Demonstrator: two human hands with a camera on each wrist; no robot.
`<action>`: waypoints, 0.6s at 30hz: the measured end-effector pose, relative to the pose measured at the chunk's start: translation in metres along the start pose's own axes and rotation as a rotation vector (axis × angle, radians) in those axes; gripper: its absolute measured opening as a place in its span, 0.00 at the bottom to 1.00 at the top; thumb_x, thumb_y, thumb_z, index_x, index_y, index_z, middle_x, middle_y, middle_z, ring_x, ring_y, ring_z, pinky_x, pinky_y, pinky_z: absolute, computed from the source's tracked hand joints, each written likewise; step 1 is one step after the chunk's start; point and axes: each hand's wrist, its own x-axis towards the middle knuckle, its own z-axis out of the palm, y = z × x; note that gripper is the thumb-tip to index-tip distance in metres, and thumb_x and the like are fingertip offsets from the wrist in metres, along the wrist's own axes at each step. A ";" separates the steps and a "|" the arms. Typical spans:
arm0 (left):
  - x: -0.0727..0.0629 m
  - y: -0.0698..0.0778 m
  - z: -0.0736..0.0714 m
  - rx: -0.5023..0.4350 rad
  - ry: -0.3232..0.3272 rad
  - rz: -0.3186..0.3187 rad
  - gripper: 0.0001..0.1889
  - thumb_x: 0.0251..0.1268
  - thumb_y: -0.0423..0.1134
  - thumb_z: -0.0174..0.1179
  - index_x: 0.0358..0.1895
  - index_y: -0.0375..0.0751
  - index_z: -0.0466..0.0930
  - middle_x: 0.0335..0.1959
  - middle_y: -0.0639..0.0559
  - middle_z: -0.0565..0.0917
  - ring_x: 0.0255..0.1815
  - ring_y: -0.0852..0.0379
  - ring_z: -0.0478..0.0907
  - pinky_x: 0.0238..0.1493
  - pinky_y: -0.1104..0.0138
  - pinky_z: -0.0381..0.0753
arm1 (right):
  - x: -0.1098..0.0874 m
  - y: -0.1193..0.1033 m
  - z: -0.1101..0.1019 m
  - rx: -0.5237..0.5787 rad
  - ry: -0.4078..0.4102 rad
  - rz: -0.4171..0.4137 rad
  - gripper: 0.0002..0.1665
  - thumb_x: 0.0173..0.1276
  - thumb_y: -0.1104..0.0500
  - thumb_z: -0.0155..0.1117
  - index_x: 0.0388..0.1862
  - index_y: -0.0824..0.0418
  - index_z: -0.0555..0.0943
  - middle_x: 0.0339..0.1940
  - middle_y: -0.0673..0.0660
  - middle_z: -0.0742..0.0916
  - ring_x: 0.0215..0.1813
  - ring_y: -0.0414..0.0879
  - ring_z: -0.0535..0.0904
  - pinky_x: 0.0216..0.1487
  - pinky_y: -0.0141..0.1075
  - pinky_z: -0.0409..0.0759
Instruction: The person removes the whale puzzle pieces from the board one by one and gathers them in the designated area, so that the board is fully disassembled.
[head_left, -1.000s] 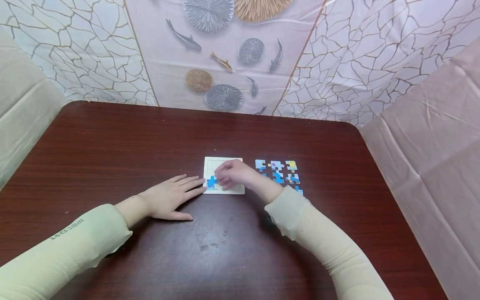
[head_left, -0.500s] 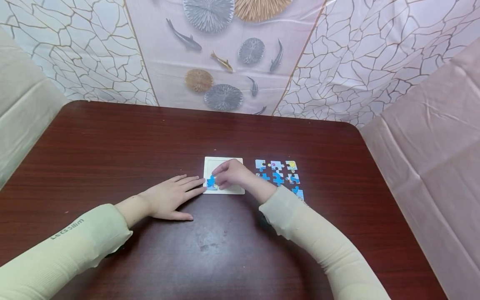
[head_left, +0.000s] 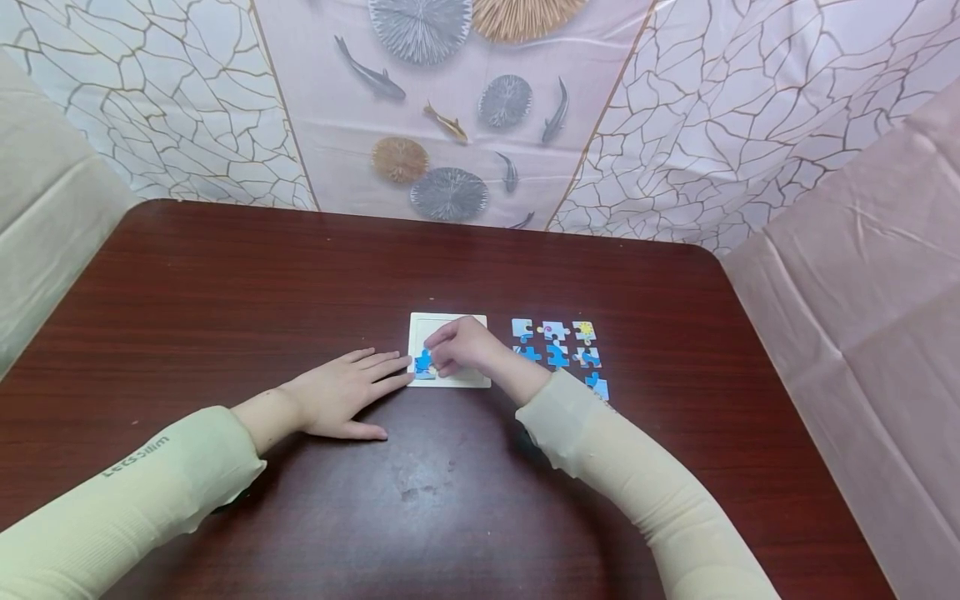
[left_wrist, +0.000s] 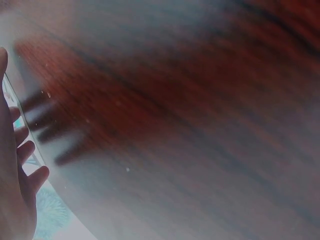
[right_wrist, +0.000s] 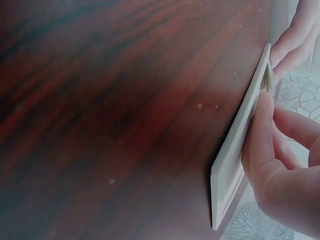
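Observation:
In the head view, a white puzzle tray lies on the table. A blue puzzle piece sits at its lower left corner. My right hand is over the tray with curled fingers, pinching the piece. The right wrist view has the piece's edge tilted up at the fingertips of that hand; the fingers hide part of it. My left hand lies flat with spread fingers, its fingertips touching the tray's left edge. At the side of the left wrist view, the left hand is partly cut off.
Several loose puzzle pieces lie in rows right of the tray, among them one with a yellow sun and a blue one. The right sleeve partly covers the lower row. A patterned cloth hangs behind the dark table.
Over the last second my right hand has shifted slightly left over the tray, and the blue piece has turned a little. More loose pieces show beside the sleeve. My left hand has stayed put.

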 end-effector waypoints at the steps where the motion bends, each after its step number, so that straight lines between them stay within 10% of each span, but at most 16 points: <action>1: 0.000 0.000 0.000 0.000 0.001 0.001 0.41 0.61 0.65 0.50 0.70 0.41 0.59 0.72 0.44 0.61 0.73 0.44 0.57 0.69 0.47 0.57 | 0.000 0.000 0.000 0.000 -0.001 0.003 0.16 0.59 0.72 0.61 0.47 0.71 0.81 0.23 0.56 0.81 0.22 0.40 0.78 0.32 0.33 0.84; 18: -0.002 -0.001 0.000 0.010 -0.009 0.001 0.40 0.61 0.64 0.50 0.70 0.41 0.59 0.73 0.43 0.59 0.73 0.45 0.56 0.70 0.47 0.57 | -0.007 0.007 -0.025 0.012 -0.009 -0.004 0.16 0.60 0.70 0.62 0.49 0.70 0.81 0.31 0.60 0.85 0.23 0.40 0.80 0.36 0.36 0.84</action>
